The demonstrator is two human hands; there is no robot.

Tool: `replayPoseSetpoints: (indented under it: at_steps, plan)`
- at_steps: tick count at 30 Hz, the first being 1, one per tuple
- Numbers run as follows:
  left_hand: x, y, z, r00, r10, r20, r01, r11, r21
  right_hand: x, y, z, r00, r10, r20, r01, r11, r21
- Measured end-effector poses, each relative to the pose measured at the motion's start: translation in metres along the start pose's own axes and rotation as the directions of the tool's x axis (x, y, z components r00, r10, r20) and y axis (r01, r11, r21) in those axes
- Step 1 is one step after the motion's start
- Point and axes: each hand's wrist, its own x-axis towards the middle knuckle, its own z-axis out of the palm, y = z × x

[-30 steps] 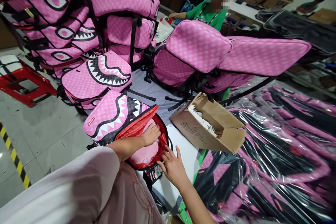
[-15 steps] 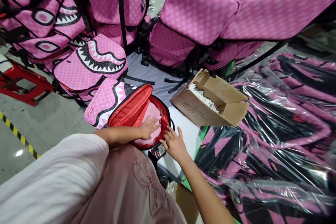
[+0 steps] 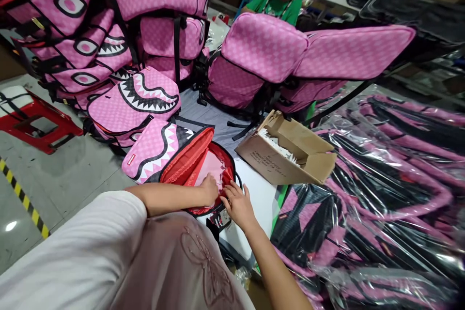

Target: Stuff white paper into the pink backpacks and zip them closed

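An unzipped pink backpack (image 3: 148, 155) with a shark-mouth print lies in front of me, its red-lined front flap folded to the left. Inside the opening rests a pale pink sheet (image 3: 209, 167). My left hand (image 3: 209, 190) reaches into the opening at the sheet, its fingers curled in and partly hidden, so what they hold does not show. At the right rim of the opening is my right hand (image 3: 238, 203), open with fingers spread, the fingertips touching the red lining by the edge.
A cardboard box (image 3: 269, 160) of white slips stands to the right on the table. Pink backpacks (image 3: 261, 46) are stacked behind. Plastic-wrapped bags (image 3: 385, 179) cover the right side. A red stool (image 3: 47, 131) is on the floor at left. A person in green (image 3: 278, 5) is beyond.
My left hand has gone from lying flat on the pale pink sheet to curled fingers. My right hand stays at the rim. The view has tilted up, showing more of the room.
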Motion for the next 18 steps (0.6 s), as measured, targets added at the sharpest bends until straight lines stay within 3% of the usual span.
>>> replayPoseSetpoints:
  at_steps: [3,5,7,8,9,10,12,13,16,18]
  plan:
    - [-0.025,-0.002,-0.066,0.989,0.117,-0.090,-0.111,0.992,0.065,0.000,0.001,0.011,0.996,0.017,-0.090,-0.013,0.999,0.046]
    - [-0.050,-0.014,-0.110,0.952,0.169,-0.254,-0.155,0.985,0.074,0.002,-0.002,0.020,0.977,0.030,-0.209,-0.009,0.995,0.099]
    - [-0.074,-0.032,-0.143,0.885,-0.008,-0.466,-0.031,0.997,-0.077,0.008,-0.009,0.025,0.934,0.079,-0.349,-0.014,0.983,0.184]
    - [-0.083,-0.043,-0.153,0.836,-0.207,-0.508,0.071,0.959,-0.274,0.012,-0.014,0.026,0.907,0.114,-0.405,-0.018,0.972,0.233]
    - [-0.091,-0.055,-0.158,0.776,-0.440,-0.453,0.175,0.839,-0.515,0.016,-0.021,0.026,0.884,0.148,-0.443,-0.019,0.960,0.281]
    - [-0.098,-0.068,-0.159,0.714,-0.627,-0.311,0.249,0.643,-0.724,0.020,-0.028,0.025,0.868,0.173,-0.465,-0.016,0.946,0.322]
    - [-0.107,-0.093,-0.154,0.640,-0.768,0.015,0.304,0.235,-0.923,0.027,-0.047,0.021,0.863,0.180,-0.473,0.015,0.924,0.381]
    - [-0.110,-0.103,-0.150,0.627,-0.771,0.112,0.305,0.111,-0.946,0.030,-0.057,0.019,0.869,0.165,-0.467,0.041,0.916,0.399]
    - [-0.116,-0.122,-0.139,0.608,-0.776,0.167,0.256,-0.006,-0.967,0.032,-0.083,0.015,0.894,0.100,-0.436,0.118,0.887,0.446]
    - [-0.118,-0.124,-0.136,0.588,-0.790,0.174,0.201,-0.066,-0.977,0.030,-0.090,0.015,0.901,0.123,-0.416,0.108,0.865,0.490]
